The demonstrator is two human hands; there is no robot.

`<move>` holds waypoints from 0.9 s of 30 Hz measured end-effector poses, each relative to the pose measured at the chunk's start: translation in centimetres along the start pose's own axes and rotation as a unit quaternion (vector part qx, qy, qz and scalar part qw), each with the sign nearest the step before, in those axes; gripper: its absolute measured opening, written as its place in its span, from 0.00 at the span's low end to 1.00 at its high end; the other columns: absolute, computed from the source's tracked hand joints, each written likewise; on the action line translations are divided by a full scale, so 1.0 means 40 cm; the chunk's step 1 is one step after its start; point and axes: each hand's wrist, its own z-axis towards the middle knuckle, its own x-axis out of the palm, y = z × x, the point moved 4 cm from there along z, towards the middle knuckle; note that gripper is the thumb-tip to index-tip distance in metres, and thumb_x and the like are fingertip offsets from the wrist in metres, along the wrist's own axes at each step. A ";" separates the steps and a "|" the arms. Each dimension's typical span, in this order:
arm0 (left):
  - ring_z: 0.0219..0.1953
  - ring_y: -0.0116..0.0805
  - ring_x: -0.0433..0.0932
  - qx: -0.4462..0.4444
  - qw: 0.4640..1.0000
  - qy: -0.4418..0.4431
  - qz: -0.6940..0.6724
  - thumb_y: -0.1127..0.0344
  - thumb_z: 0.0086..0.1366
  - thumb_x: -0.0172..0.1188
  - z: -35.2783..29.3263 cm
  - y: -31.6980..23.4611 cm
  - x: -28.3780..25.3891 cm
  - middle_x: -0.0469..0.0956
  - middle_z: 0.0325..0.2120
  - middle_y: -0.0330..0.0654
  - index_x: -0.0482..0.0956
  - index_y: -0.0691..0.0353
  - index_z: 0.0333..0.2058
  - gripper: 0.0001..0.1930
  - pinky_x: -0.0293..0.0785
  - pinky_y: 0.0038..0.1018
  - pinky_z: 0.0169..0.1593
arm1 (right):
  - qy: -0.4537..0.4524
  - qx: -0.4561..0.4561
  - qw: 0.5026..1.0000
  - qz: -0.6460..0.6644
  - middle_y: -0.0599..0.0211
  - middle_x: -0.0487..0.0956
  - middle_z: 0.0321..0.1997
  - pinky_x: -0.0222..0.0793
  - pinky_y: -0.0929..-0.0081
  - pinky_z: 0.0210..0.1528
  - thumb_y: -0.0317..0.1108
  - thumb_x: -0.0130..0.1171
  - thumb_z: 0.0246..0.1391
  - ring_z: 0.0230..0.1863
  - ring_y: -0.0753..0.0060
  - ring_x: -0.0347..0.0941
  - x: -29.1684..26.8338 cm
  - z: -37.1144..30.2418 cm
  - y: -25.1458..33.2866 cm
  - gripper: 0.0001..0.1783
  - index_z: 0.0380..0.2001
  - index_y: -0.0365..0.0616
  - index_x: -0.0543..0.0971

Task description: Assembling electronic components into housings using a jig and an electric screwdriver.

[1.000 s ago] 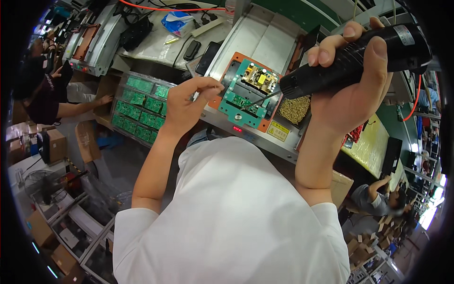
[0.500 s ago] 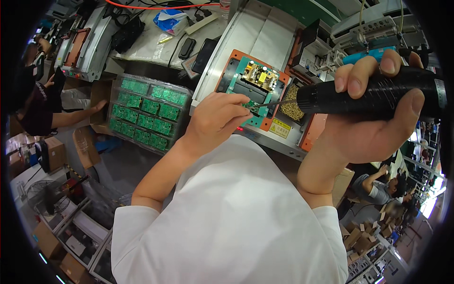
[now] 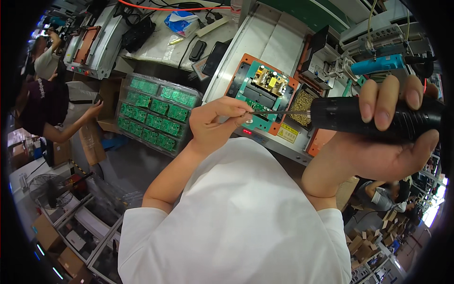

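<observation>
My right hand (image 3: 378,146) is wrapped around a black electric screwdriver (image 3: 373,118), held almost level with its long thin bit (image 3: 283,112) to the left. At the bit's tip, my left hand (image 3: 217,120) pinches thumb and forefinger together; whatever lies between them is too small to make out. Behind and below the bit lies an orange and teal fixture (image 3: 258,122). It carries a circuit board with a yellow component (image 3: 270,81) at its far end and a green circuit board (image 3: 256,105) nearer me, partly hidden by my fingers.
A bin of small brass-coloured parts (image 3: 301,105) sits right of the fixture. On the left is a clear tray of green boards (image 3: 160,116). A phone (image 3: 216,57) and a blue packet (image 3: 181,22) lie on the bench. Co-workers are at far left and right.
The whole view has shifted slightly to the right. The screwdriver's bit now lines up with my left fingertips, and more of its shaft shows. A co-worker at left has moved an arm.
</observation>
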 end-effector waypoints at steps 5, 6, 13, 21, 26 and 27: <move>0.36 0.35 0.83 -0.032 0.993 -0.025 -0.112 0.87 0.54 0.67 -0.009 0.013 -0.008 0.83 0.35 0.52 0.79 0.69 0.34 0.11 0.81 0.26 0.38 | 0.058 -0.005 0.995 0.081 0.68 0.67 0.40 0.64 0.79 0.24 0.47 0.59 0.57 0.24 0.81 0.65 -0.015 -0.006 0.000 0.27 0.53 0.41 0.67; 0.36 0.36 0.83 -0.012 0.998 -0.003 -0.068 0.86 0.53 0.68 -0.008 0.011 -0.011 0.83 0.36 0.52 0.79 0.69 0.34 0.11 0.81 0.27 0.39 | 0.081 -0.005 0.993 0.080 0.69 0.67 0.40 0.65 0.79 0.24 0.48 0.59 0.58 0.23 0.80 0.65 -0.016 -0.007 0.000 0.27 0.53 0.41 0.67; 0.45 0.48 0.83 0.066 0.985 0.119 0.110 0.84 0.50 0.71 0.025 -0.001 -0.004 0.82 0.43 0.56 0.77 0.66 0.30 0.13 0.80 0.33 0.47 | 0.065 -0.034 0.997 0.020 0.70 0.66 0.39 0.65 0.78 0.21 0.51 0.56 0.61 0.21 0.78 0.65 -0.003 -0.044 -0.023 0.32 0.60 0.43 0.64; 0.65 0.50 0.67 0.058 0.927 0.231 0.291 0.73 0.50 0.71 0.129 0.161 -0.040 0.74 0.58 0.49 0.79 0.63 0.28 0.09 0.65 0.40 0.64 | 0.065 -0.020 0.996 -0.057 0.65 0.66 0.40 0.65 0.72 0.21 0.48 0.51 0.65 0.20 0.75 0.64 -0.070 -0.098 -0.009 0.32 0.65 0.43 0.59; 0.64 0.48 0.67 0.078 0.879 0.371 0.289 0.74 0.55 0.67 0.149 0.294 -0.027 0.75 0.57 0.46 0.78 0.63 0.30 0.06 0.64 0.41 0.64 | -0.047 0.002 0.990 -0.133 0.61 0.68 0.38 0.69 0.69 0.20 0.49 0.59 0.62 0.19 0.71 0.68 -0.099 -0.150 0.004 0.37 0.63 0.41 0.54; 0.64 0.48 0.68 0.060 0.881 0.376 0.279 0.75 0.54 0.67 0.150 0.303 -0.029 0.76 0.55 0.46 0.78 0.63 0.30 0.06 0.64 0.41 0.63 | -0.051 0.000 0.990 -0.130 0.60 0.69 0.38 0.70 0.69 0.20 0.48 0.59 0.62 0.20 0.70 0.69 -0.102 -0.157 0.009 0.38 0.63 0.40 0.54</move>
